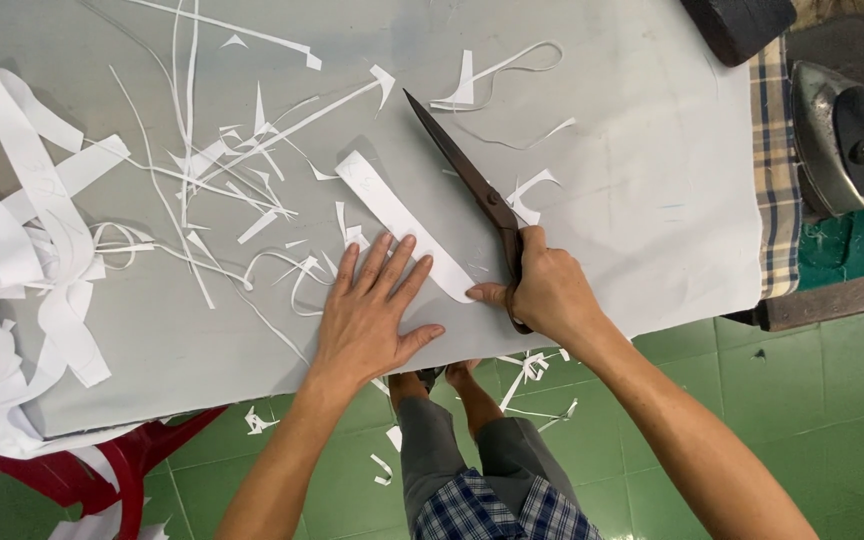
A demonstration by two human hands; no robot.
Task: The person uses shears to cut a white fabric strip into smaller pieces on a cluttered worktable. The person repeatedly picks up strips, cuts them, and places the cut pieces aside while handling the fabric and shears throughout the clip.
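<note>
While left hand (370,312) lies spread flat, pinning white strip (404,226) to grey cloth (602,200), right hand (542,290) grips scissors (467,175) (blades apparently together). Best practice: keep strip pressed taut, fingers off blade line.

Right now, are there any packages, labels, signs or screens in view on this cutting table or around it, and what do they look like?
None: no package, label, sign or screen shows.
Grey cloth: spread over the table, strewn with white strips.
Left hand: flat on the cloth, fingers spread.
Right hand: gripping dark scissors, blades shut, pointing away.
Iron: metal and black, at the right edge.
</note>
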